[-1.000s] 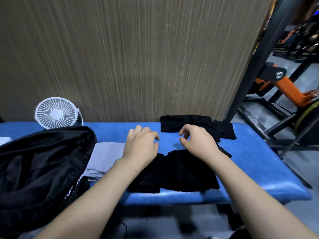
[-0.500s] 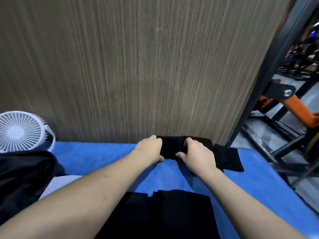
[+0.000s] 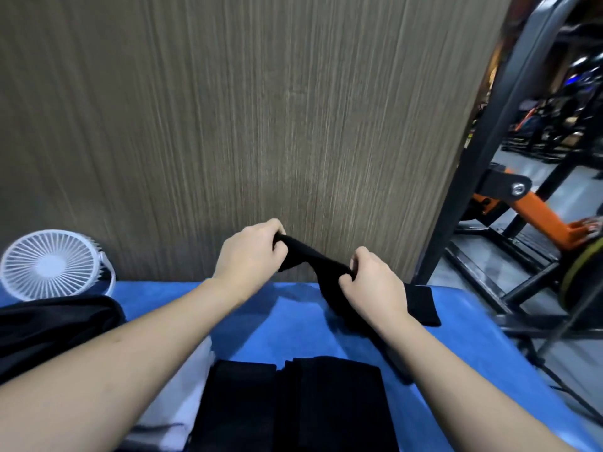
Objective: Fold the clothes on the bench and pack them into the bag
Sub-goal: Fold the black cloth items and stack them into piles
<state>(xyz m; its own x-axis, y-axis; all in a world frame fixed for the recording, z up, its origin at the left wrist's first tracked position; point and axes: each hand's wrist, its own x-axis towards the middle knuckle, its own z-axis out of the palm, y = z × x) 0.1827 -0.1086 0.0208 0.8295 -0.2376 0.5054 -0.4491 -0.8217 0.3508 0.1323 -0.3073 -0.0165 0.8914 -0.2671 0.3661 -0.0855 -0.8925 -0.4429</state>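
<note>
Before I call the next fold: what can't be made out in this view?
- Black fabric bag, head view: cut off by the left edge; opening unseen.
- Black garment held by left hand and right hand: type unclear, bunched.
- Folded black clothes: cropped by the bottom edge.

A wood-grain wall panel (image 3: 261,125) with vertical streaks fills most of the view. At its right edge, a black steel upright (image 3: 489,125) leans. Beyond lie a grey gym floor (image 3: 554,177), an orange machine arm (image 3: 541,213) and dim equipment.
</note>
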